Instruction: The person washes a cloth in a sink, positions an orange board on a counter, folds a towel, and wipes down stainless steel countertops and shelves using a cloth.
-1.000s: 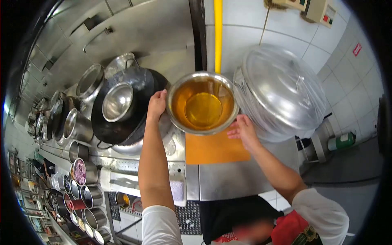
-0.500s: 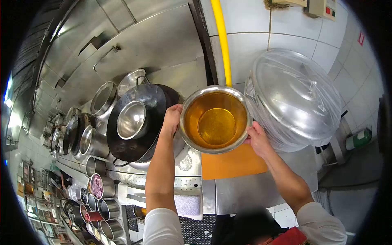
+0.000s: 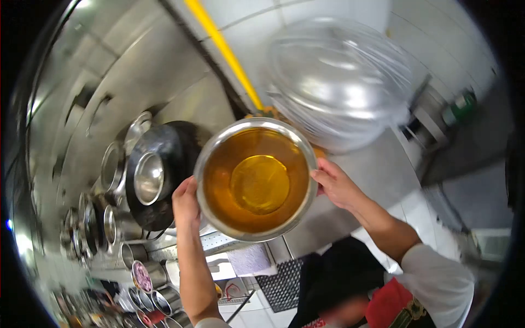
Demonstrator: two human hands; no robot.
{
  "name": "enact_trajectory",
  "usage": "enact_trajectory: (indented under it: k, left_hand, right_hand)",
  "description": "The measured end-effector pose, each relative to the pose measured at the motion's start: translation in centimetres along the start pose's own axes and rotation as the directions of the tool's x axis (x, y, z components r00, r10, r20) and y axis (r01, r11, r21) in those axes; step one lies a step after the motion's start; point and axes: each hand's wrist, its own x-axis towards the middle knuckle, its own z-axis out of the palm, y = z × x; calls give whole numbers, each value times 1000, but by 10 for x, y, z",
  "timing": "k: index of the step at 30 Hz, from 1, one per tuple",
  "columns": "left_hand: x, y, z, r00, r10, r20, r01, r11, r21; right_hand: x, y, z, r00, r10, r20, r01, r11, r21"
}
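A wide steel bowl (image 3: pixel 260 183) of clear golden liquid, like oil, is held up in front of me by its rim. My left hand (image 3: pixel 187 203) is closed on the left side of the rim. On the opposite side my right hand (image 3: pixel 334 183) grips the rim, thumb at the edge. The liquid lies in the bottom and the bowl looks nearly level. Left of the bowl stands a dark wok (image 3: pixel 143 216) with a small steel bowl (image 3: pixel 149 178) in it. Beneath and to the right is a steel counter (image 3: pixel 361 180).
A large lidded pot (image 3: pixel 339 76) wrapped in clear plastic stands at the back right. A yellow pipe (image 3: pixel 224 49) runs down the wall. Several steel pots (image 3: pixel 121 225) line the left side. A folded cloth (image 3: pixel 249 259) lies at the counter's front edge, above a black mat (image 3: pixel 281 284).
Both hands have brought the bowl closer and lower, so it looks larger. My view has turned, tilting the counter and shifting the wrapped pot and wok leftward. The orange board is now mostly hidden.
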Motion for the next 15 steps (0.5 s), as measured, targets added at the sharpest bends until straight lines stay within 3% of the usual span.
enact_trajectory:
  k: [6, 9, 10, 15]
  left_hand:
    - [-81, -7, 21, 992, -61, 114, 73, 992, -103]
    - [-101, -33, 43, 986, -56, 156, 76, 989, -127]
    - [-116, -30, 63, 989, -10, 145, 25, 994, -103]
    - [-135, -67, 134, 960, -8, 281, 50, 989, -143]
  right_hand:
    - [-100, -2, -20, 992, 46, -114, -46, 999, 8]
    - [-140, 18, -57, 985, 12, -171, -28, 995, -93]
    - [-155, 19, -67, 980, -1, -199, -13, 997, -72]
    - [-213, 5, -107, 947, -44, -320, 45, 999, -4]
